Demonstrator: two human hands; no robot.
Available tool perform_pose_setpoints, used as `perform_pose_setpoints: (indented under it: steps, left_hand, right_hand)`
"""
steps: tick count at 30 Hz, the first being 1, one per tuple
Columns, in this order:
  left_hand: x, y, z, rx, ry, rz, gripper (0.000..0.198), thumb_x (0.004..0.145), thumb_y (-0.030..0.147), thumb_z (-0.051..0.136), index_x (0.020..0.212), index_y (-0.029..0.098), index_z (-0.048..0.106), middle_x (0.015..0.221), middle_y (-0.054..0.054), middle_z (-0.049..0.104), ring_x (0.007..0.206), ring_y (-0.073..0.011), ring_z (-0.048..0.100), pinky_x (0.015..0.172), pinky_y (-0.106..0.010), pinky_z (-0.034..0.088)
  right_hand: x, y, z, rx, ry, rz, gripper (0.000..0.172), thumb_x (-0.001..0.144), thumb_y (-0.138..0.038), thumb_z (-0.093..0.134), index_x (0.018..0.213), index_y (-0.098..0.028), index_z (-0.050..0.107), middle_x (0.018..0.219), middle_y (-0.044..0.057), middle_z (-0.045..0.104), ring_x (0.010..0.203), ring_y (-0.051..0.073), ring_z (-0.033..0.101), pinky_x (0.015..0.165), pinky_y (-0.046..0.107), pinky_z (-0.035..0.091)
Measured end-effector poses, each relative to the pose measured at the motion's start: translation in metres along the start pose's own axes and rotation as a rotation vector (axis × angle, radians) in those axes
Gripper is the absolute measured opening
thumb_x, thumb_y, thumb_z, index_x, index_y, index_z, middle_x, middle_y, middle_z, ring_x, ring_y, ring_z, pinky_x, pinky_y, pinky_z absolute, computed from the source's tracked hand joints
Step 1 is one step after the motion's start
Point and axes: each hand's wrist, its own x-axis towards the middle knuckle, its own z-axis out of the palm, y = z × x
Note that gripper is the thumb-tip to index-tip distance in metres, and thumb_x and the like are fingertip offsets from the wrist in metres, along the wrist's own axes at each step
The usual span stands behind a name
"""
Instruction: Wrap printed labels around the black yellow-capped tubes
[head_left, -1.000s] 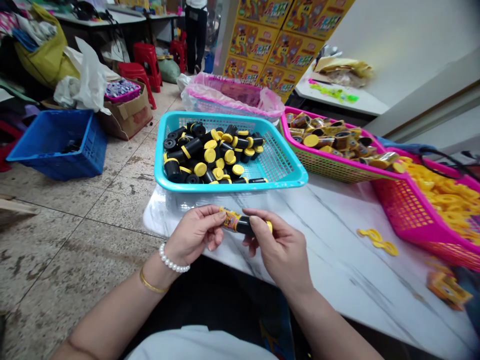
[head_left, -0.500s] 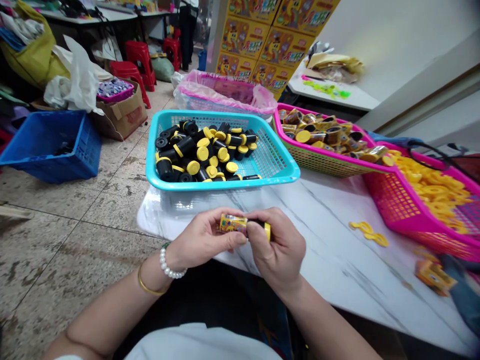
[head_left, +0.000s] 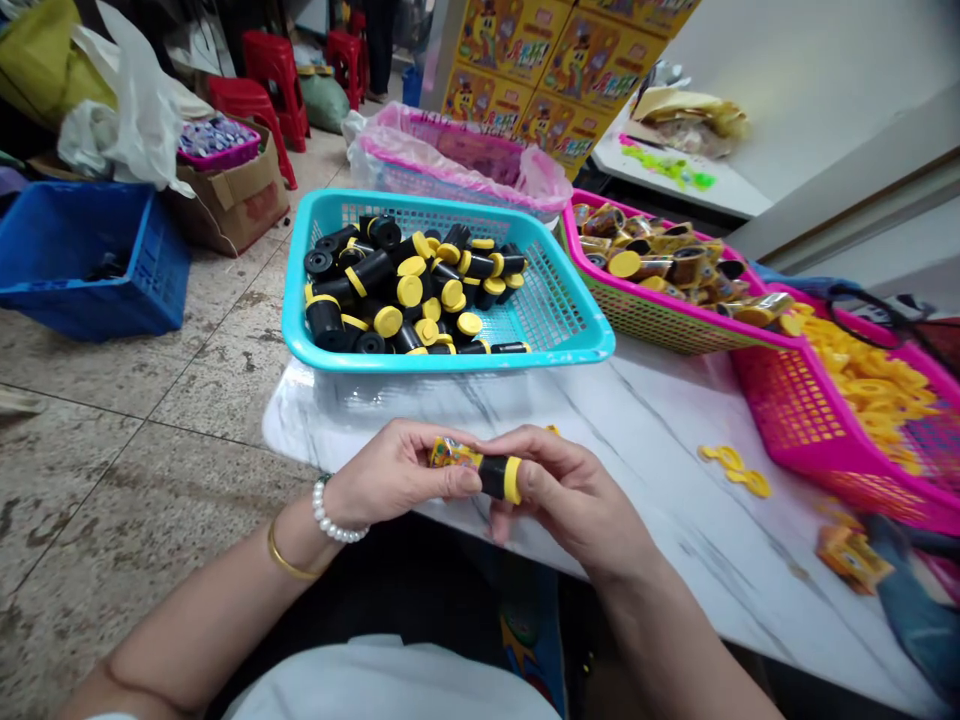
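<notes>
My left hand (head_left: 394, 475) is closed on a small printed yellow sleeve (head_left: 456, 453), fingers behind and thumb in front. A black tube with a yellow cap (head_left: 496, 478) meets the sleeve's right end; how much of it sits inside the sleeve I cannot tell. My right hand (head_left: 577, 500) grips this tube at its capped end, thumb on the cap and one finger below. Both hands are above the near edge of the marbled table (head_left: 660, 480). Just beyond them, a turquoise basket (head_left: 442, 362) holds several black tubes with yellow caps (head_left: 375, 270).
A pink basket (head_left: 652, 300) with yellow printed pieces stands at back right. Beside it, another pink basket (head_left: 810, 420) holds yellow plastic parts, a few of which (head_left: 735, 470) lie on the table. A blue crate (head_left: 157, 270) is on the floor at left; yellow cartons (head_left: 525, 80) are stacked behind.
My right hand has shifted its grip toward the capped end, so more of the black tube shows. The held pieces now tilt down to the right. The camera view has shifted slightly.
</notes>
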Motion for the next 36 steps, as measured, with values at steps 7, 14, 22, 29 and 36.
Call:
perform_pose_setpoints:
  steps: [7,14,22,29,36]
  left_hand:
    - [-0.002,-0.002,0.002,-0.046,-0.058,0.027,0.036,0.075,0.042,0.083,0.092,0.010,0.076,0.077,-0.005,0.072,0.069,-0.0145,0.065,0.071,-0.028,0.050]
    - [-0.002,-0.011,0.005,0.096,-0.004,0.061,0.039,0.080,0.048,0.077,0.092,0.011,0.068,0.074,-0.002,0.065,0.068,-0.0120,0.056,0.063,-0.024,0.043]
    - [-0.001,-0.005,0.000,0.021,-0.065,0.035,0.039,0.077,0.049,0.078,0.080,0.013,0.062,0.062,0.004,0.054,0.057,-0.0083,0.046,0.055,-0.022,0.035]
    - [0.001,-0.001,-0.001,-0.101,-0.087,0.017,0.045,0.075,0.055,0.078,0.077,0.014,0.060,0.062,0.002,0.059,0.057,-0.0094,0.053,0.056,-0.022,0.040]
    - [0.004,-0.002,0.000,-0.007,0.018,0.052,0.043,0.074,0.053,0.079,0.074,0.013,0.063,0.061,0.002,0.057,0.058,-0.0096,0.050,0.057,-0.023,0.039]
  right_hand:
    - [0.000,0.004,0.010,-0.035,0.085,-0.074,0.027,0.088,-0.045,0.073,0.101,-0.021,0.071,0.074,-0.001,0.071,0.055,0.013,0.069,0.063,0.032,0.062]
    - [-0.002,-0.007,-0.005,-0.052,-0.102,0.101,0.040,0.088,-0.052,0.071,0.112,-0.022,0.061,0.075,-0.001,0.071,0.062,0.017,0.075,0.062,0.029,0.059]
    - [0.006,-0.011,-0.003,-0.057,-0.095,0.117,0.044,0.079,-0.054,0.079,0.102,-0.023,0.059,0.069,-0.002,0.071,0.052,0.016,0.071,0.053,0.025,0.056]
    - [0.008,-0.004,0.001,-0.136,0.034,0.044,0.034,0.084,-0.048,0.077,0.101,-0.022,0.062,0.068,0.000,0.071,0.056,0.018,0.071,0.055,0.030,0.059]
    - [0.005,-0.011,0.007,-0.302,0.076,-0.017,0.039,0.088,-0.052,0.071,0.110,-0.020,0.066,0.072,0.001,0.070,0.058,0.015,0.068,0.058,0.027,0.058]
